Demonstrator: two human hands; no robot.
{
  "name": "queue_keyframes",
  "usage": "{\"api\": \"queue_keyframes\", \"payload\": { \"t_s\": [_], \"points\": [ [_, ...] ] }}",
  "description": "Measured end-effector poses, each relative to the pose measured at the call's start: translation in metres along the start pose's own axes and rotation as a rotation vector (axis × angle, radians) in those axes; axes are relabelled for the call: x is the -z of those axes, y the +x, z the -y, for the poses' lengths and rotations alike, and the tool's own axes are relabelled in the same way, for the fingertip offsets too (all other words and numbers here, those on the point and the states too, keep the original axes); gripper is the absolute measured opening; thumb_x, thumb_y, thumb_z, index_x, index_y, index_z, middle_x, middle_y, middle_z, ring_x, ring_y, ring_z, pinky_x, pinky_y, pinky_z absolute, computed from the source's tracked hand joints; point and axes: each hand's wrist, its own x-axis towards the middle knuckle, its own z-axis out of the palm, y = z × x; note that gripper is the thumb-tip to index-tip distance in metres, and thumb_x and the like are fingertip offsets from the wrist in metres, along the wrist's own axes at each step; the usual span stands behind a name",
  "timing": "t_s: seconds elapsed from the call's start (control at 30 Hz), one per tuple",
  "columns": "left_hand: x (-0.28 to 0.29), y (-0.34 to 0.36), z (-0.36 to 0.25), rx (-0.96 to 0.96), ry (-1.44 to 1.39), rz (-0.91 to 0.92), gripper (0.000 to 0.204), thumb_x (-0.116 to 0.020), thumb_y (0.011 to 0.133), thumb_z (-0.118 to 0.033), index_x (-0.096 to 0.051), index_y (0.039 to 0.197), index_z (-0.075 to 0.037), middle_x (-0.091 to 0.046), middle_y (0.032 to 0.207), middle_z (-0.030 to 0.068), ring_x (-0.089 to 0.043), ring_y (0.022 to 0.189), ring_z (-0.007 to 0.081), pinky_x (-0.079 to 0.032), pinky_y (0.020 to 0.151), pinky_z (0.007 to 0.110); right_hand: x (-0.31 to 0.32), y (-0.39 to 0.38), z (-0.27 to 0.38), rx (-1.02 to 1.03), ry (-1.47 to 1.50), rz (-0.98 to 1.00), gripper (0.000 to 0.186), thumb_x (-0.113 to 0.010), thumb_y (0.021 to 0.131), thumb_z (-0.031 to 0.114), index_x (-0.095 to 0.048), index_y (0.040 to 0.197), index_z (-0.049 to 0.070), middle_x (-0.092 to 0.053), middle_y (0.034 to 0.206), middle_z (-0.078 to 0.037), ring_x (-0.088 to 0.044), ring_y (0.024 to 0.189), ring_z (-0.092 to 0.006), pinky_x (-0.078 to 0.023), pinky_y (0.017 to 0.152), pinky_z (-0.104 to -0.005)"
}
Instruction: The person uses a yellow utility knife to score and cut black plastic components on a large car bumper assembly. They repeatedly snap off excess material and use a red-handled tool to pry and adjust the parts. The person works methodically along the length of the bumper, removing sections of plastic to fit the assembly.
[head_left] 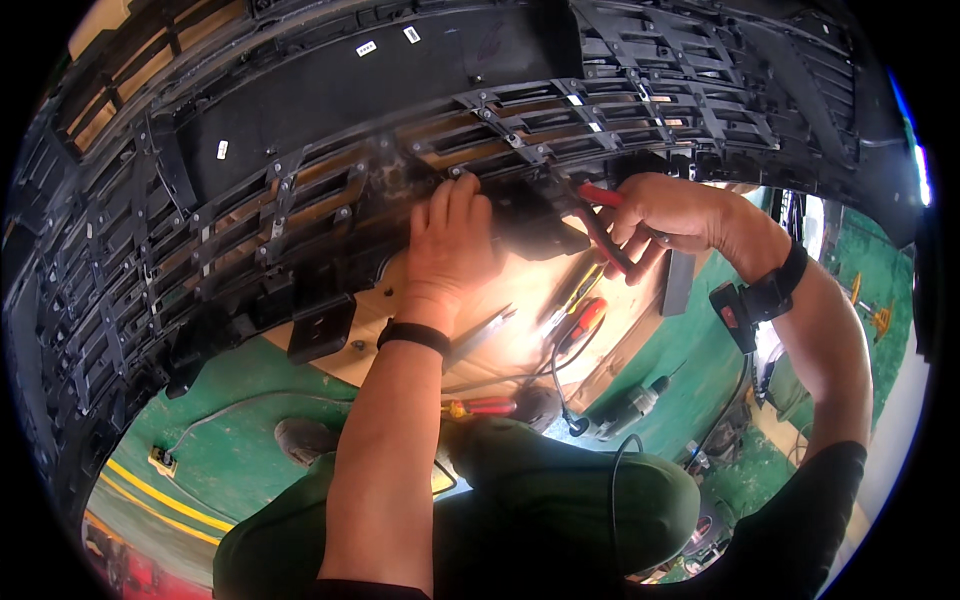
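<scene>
A large black plastic lattice panel point(330, 195), much like a vehicle grille, arches across the upper view. My left hand point(455, 235) presses against its near edge, the fingers together and curled over a black bracket-like part point(535, 215). Just right of that part, my right hand point(665, 225) grips a pair of red-handled pliers point(612, 245), one handle above the other. The jaws point left at the bracket-like part; whether they bite on it I cannot tell. A strapped black device point(755, 305) sits on my right wrist.
Below the panel lies a tan board point(490, 350) with a yellow-black screwdriver point(583, 290) and a red-orange tool point(588, 318). Nearer me are a red-yellow screwdriver point(485, 406) and a power drill point(630, 412). Cables cross the green floor point(240, 385) to a socket point(162, 460).
</scene>
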Motion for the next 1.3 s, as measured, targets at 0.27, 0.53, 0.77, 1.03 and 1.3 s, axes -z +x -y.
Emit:
{"api": "queue_keyframes", "payload": {
  "t_s": [0.27, 0.53, 0.77, 1.03, 1.3],
  "points": [
    [0.0, 0.0, 0.001, -0.019, 0.028, 0.002, 0.045, -0.079, 0.067, -0.028, -0.061, 0.102, -0.007, -0.056, 0.132, 0.0076, -0.051, 0.128, 0.0296, -0.04, 0.101, 0.047, -0.002, -0.001, 0.013, -0.076, -0.08, -0.033, 0.018, -0.058, 0.088, 0.005, -0.067, 0.096, -0.008, -0.073, 0.097, -0.022, -0.077, 0.086, -0.0308, -0.065, 0.079, -0.0445],
    [-0.003, -0.001, 0.0, -0.013, 0.028, -0.017, 0.045, -0.079, 0.067, -0.027, -0.06, 0.103, -0.006, -0.055, 0.132, 0.008, -0.051, 0.128, 0.031, -0.04, 0.102, 0.048, -0.005, -0.001, 0.027, -0.19, -0.066, 0.006, 0.022, -0.058, 0.096, 0.017, -0.061, 0.103, -0.003, -0.072, 0.099, -0.026, -0.072, 0.082, -0.0295, -0.055, 0.072, -0.049],
    [-0.003, -0.002, 0.0, -0.018, 0.051, 0.002, 0.049, -0.08, 0.067, -0.028, -0.061, 0.106, -0.006, -0.054, 0.134, 0.009, -0.05, 0.13, 0.0314, -0.04, 0.104, 0.05, -0.001, 0.015, 0.01, -0.159, 0.109, 0.07, 0.021, -0.059, 0.099, 0.019, -0.057, 0.099, -0.002, -0.053, 0.075, -0.012, -0.055, 0.063, -0.0266, -0.048, 0.061, -0.0458],
    [0.002, 0.0, -0.001, -0.009, 0.009, 0.052, 0.049, -0.081, 0.069, -0.029, -0.061, 0.106, -0.005, -0.052, 0.136, 0.0083, -0.048, 0.131, 0.0312, -0.039, 0.106, 0.049, -0.014, 0.036, -0.032, 0.503, -1.739, -0.182, 0.018, -0.064, 0.086, 0.008, -0.078, 0.086, -0.004, -0.074, 0.078, -0.02, -0.076, 0.08, -0.0351, -0.062, 0.071, -0.0449],
    [-0.001, -0.001, 0.0, 0.004, 0.023, 0.022, 0.049, -0.08, 0.068, -0.029, -0.061, 0.107, -0.005, -0.052, 0.135, 0.0078, -0.048, 0.13, 0.0307, -0.038, 0.107, 0.048, -0.042, 0.032, -0.041, 0.172, -1.312, -0.795, 0.03, -0.059, 0.101, 0.027, -0.068, 0.107, -0.001, -0.072, 0.099, -0.02, -0.072, 0.092, -0.0369, -0.06, 0.079, -0.0441]
  ]
}}
